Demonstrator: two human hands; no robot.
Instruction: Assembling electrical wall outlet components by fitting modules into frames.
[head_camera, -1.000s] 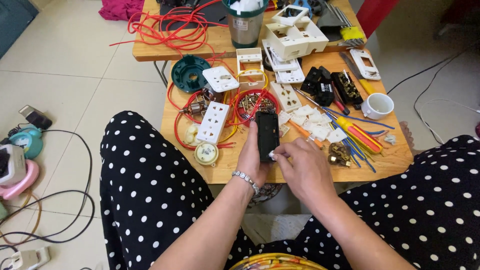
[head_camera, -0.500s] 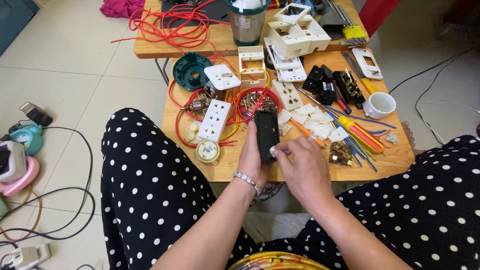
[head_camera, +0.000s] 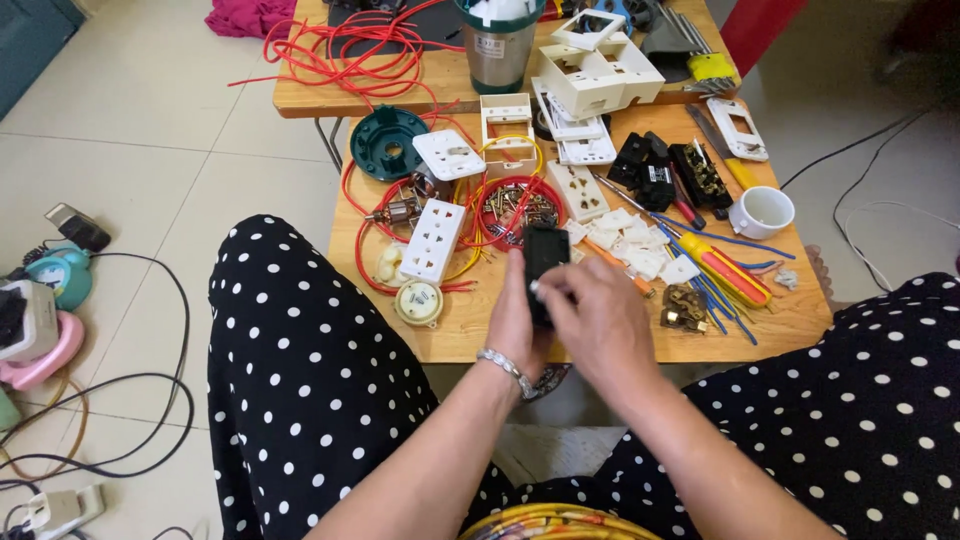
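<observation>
You're holding the black block (head_camera: 545, 262) upright over the near edge of the bench (head_camera: 470, 335): your left hand (head_camera: 515, 318) is closing around its lower half from behind, and your right hand (head_camera: 595, 322) is pinching its front face with the fingertips. The grip looks secure, but the block is hanging right above the gap between the bench and your knees, so if it slips it's probably going to the floor, not back onto the wood. Anything small coming loose from it is likely dropping into your lap or under the bench. Watch your right wrist: it's hovering just beside the brass parts (head_camera: 684, 306) and the yellow-and-red screwdriver (head_camera: 728, 274), both sitting near the front edge, and a sideways sweep could be pushing them off. The pile of screws (head_camera: 522, 204) inside the red wire loop (head_camera: 480, 215) is lying just beyond the block, so a forward nudge could be scattering them. The white socket strip (head_camera: 432, 240) and the round cream dial (head_camera: 418, 302) are crowding the left. The white cup (head_camera: 762, 212) is standing well apart on the right. Open room is the bare strip of bench straight in front of your hands and the front left corner; everywhere else is cluttered. Cables on the floor (head_camera: 150, 420) to your left could be catching a foot.
</observation>
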